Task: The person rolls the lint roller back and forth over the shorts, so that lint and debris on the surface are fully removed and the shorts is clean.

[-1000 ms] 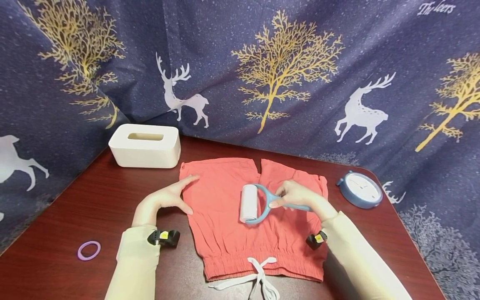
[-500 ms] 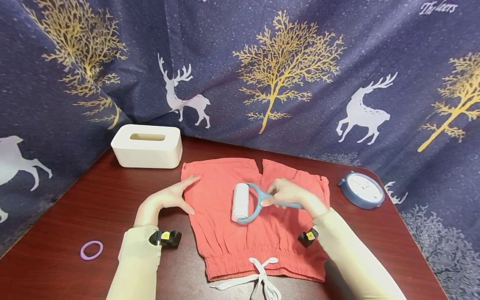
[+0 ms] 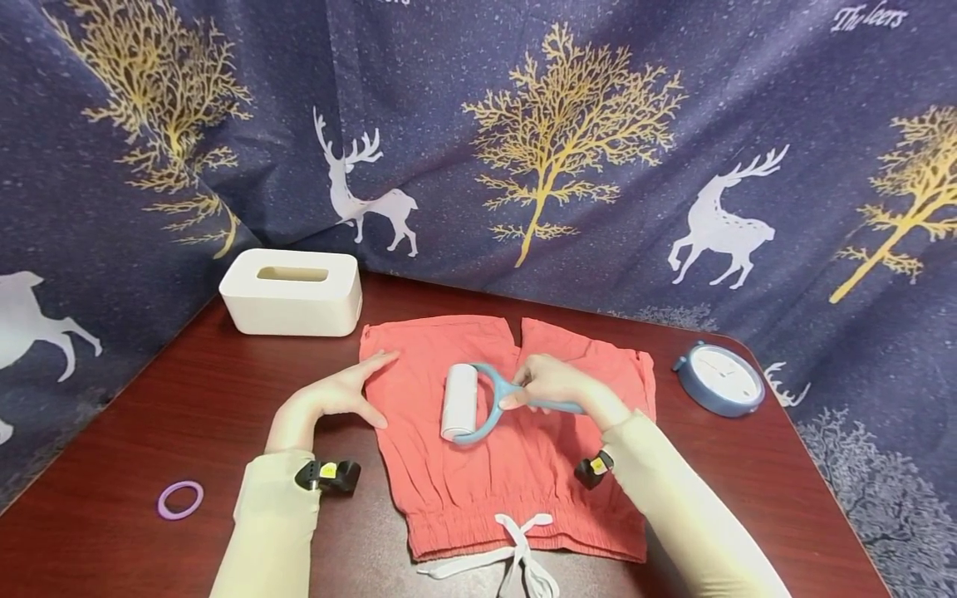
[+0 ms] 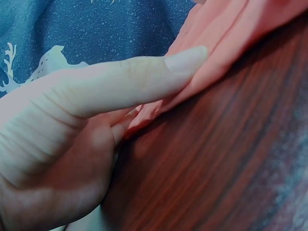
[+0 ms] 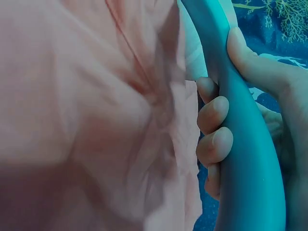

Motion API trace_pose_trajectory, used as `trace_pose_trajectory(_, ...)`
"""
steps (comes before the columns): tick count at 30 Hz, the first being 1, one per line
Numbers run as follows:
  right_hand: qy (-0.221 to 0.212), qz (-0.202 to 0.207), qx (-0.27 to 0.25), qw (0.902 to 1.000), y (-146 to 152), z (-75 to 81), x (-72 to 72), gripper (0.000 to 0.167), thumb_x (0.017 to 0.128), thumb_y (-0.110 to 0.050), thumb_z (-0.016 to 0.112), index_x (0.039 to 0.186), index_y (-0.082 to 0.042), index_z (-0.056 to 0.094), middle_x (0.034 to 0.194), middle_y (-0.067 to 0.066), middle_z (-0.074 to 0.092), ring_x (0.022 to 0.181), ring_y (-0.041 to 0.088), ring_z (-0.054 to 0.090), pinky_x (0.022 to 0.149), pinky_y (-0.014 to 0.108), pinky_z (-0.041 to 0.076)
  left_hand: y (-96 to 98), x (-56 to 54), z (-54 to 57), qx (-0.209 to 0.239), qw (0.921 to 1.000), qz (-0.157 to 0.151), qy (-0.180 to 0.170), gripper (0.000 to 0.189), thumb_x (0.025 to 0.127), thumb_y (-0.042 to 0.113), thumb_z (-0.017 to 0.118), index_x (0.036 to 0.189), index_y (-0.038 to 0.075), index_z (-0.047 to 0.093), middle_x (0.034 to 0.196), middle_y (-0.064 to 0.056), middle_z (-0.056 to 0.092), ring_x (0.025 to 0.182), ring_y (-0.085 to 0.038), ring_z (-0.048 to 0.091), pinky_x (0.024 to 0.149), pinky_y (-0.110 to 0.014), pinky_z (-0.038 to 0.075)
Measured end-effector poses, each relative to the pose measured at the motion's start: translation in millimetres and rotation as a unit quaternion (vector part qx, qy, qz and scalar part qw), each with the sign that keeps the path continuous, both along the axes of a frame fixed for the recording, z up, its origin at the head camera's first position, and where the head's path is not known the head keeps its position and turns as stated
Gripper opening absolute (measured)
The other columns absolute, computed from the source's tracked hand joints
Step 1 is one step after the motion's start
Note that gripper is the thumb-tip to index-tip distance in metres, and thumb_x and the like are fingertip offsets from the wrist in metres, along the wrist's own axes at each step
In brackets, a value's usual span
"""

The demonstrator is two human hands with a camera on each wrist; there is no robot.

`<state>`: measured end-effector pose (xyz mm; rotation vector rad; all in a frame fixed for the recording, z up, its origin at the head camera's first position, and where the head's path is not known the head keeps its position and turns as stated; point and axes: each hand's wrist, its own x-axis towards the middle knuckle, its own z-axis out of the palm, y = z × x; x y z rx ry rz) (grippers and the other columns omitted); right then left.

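A pair of coral-red shorts (image 3: 441, 473) lies flat on the table, waistband and white drawstring (image 3: 516, 548) toward me. My right hand (image 3: 549, 382) grips the blue handle of a lint roller (image 3: 459, 403), whose white cylinder sits on the left leg of the shorts. In the right wrist view, fingers (image 5: 214, 144) curl around the handle (image 5: 245, 144). My left hand (image 3: 336, 394) rests at the left edge of the shorts, thumb and fingers spread apart. The left wrist view shows its thumb (image 4: 144, 82) extended over the fabric's edge (image 4: 216, 62).
A white tissue box (image 3: 292, 295) stands at the back left of the brown table (image 3: 97, 498). A purple ring (image 3: 179, 501) lies at the front left. A blue round clock (image 3: 719, 379) rests at the right. Patterned dark blue cloth (image 3: 449, 124) hangs behind.
My right hand has moved left with the lint roller, taking its cylinder from the middle of the shorts onto the left leg. The left hand has stayed in place.
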<state>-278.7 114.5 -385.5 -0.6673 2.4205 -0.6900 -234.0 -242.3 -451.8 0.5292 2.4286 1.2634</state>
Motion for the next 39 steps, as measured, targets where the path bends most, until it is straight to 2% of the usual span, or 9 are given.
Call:
trace_pose_trajectory(7, 0.0, 0.026, -0.013, 0.9996, -13.4, -1.4, -2.1, 0.038, 0.082, -0.038, 0.078, 0.067, -0.004, 0.069, 0.047, -0.003, 0.049, 0.04, 0.01, 0.043, 0.05, 0.025, 0.041, 0.9, 1.3, 2.2, -0.001, 1.0, 0.002, -0.007, 0.117, 0.066, 0.024, 0.09, 0.155, 0.004, 0.018, 0.162, -0.025, 0.009, 0.148, -0.045, 0.005, 0.115, -0.066, 0.013)
trace_pose_trajectory(19, 0.017, 0.062, -0.019, 0.9977, -30.7, -2.6, -5.4, 0.043, 0.083, -0.038, 0.076, 0.065, 0.001, 0.068, 0.045, -0.005, 0.049, 0.04, 0.008, 0.043, 0.048, 0.023, 0.04, 0.2, 1.4, 2.9, 0.0, 1.0, 0.0, -0.005, 0.116, 0.066, 0.024, 0.089, 0.156, 0.005, 0.018, 0.161, -0.026, 0.008, 0.148, -0.045, 0.005, 0.115, -0.066, 0.014)
trace_pose_trajectory(26, -0.004, 0.055, -0.044, 0.9975, -44.6, -5.1, -2.4, 0.045, 0.082, -0.037, 0.077, 0.067, 0.004, 0.067, 0.046, -0.005, 0.048, 0.041, 0.008, 0.044, 0.047, 0.024, 0.041, 2.1, 1.7, 2.6, -0.001, 1.0, 0.004, -0.008, 0.118, 0.066, 0.026, 0.09, 0.156, 0.004, 0.017, 0.161, -0.027, 0.003, 0.148, -0.045, 0.005, 0.115, -0.065, 0.015)
trace_pose_trajectory(33, 0.005, 0.058, -0.049, 0.9971, -60.5, -8.5, -1.2, 0.043, 0.081, -0.036, 0.078, 0.062, 0.0, 0.065, 0.046, -0.005, 0.049, 0.041, 0.009, 0.046, 0.05, 0.025, 0.046, 1.4, 0.7, 0.6, 0.005, 1.0, 0.0, -0.006, 0.118, 0.064, 0.028, 0.091, 0.155, 0.003, 0.019, 0.161, -0.024, 0.01, 0.148, -0.044, 0.008, 0.116, -0.064, 0.016)
trace_pose_trajectory(39, 0.002, 0.061, -0.054, 0.9967, -69.7, -11.9, -3.7, 0.04, 0.082, -0.034, 0.077, 0.061, -0.003, 0.065, 0.045, -0.004, 0.049, 0.041, 0.009, 0.046, 0.05, 0.023, 0.043, -1.9, -0.9, 0.9, 0.009, 0.9999, -0.008, 0.006, 0.119, 0.064, 0.03, 0.091, 0.155, 0.002, 0.02, 0.161, -0.024, 0.014, 0.147, -0.044, 0.012, 0.116, -0.064, 0.017)
